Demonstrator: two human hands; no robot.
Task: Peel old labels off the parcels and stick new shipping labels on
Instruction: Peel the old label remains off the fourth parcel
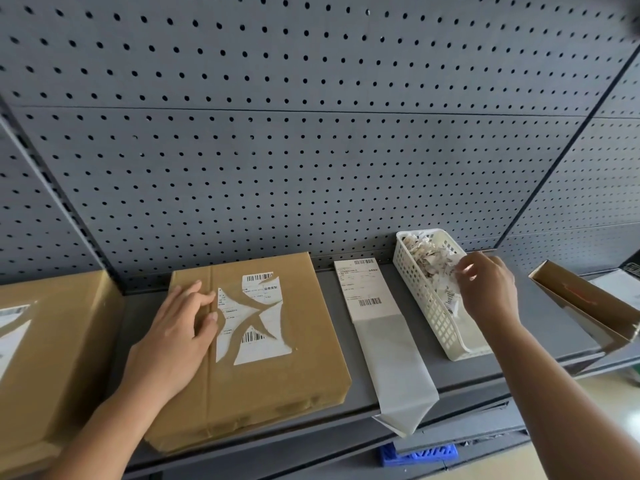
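A flat brown cardboard parcel (277, 358) lies on the grey shelf (491, 362). On its top is an old white label (254, 320), torn into several ragged pieces with bare cardboard between them. My left hand (176, 327) rests flat on the parcel, fingertips touching the label's left edge. A new shipping label (365, 289) on a long backing strip (394, 368) lies to the right of the parcel. My right hand (486, 289) hovers over the white plastic basket (429, 306) of torn label scraps, fingers pinched on a small white scrap.
A second brown parcel (41, 358) with a torn label sits at the far left. An open cardboard box (585, 306) stands at the right end of the shelf. A grey pegboard wall (311, 150) rises behind. The backing strip hangs over the shelf's front edge.
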